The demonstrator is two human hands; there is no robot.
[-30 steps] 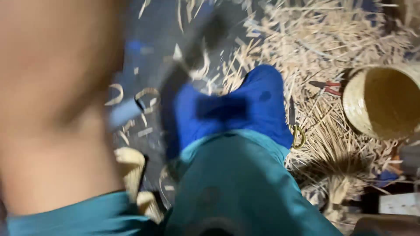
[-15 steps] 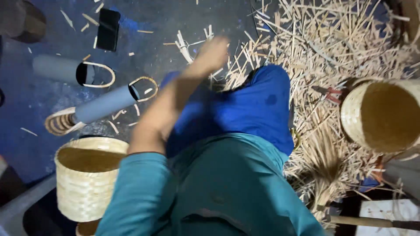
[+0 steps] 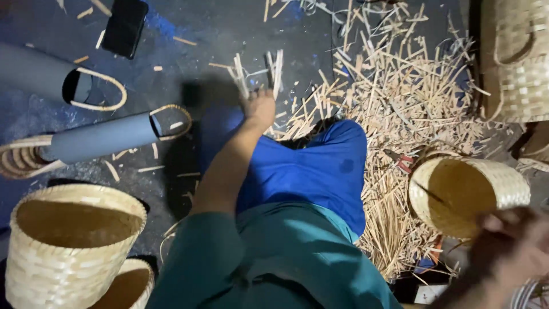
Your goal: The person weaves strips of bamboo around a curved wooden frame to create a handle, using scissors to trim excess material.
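My left hand [image 3: 260, 109] reaches forward over my blue-clad knee [image 3: 309, 171] and rests on the dark floor, at a small bunch of pale bamboo strips [image 3: 258, 73]. Whether its fingers grip a strip is hidden. My right hand [image 3: 512, 246] is a blur at the bottom right, just below a small round woven basket [image 3: 509, 186] that lies on its side with its mouth facing left. The blur hides whether that hand holds anything.
A thick litter of bamboo strips [image 3: 400, 103] covers the floor right of my knee. Two grey pipes [image 3: 103, 137] [image 3: 34, 71] with woven hoops lie at left, a black phone [image 3: 124, 26] beyond. Woven baskets stand bottom left [image 3: 51, 274] and top right [image 3: 523, 74].
My left arm has stretched further forward and the hand has dropped to the strips on the floor. My right hand has come into view at the bottom right.
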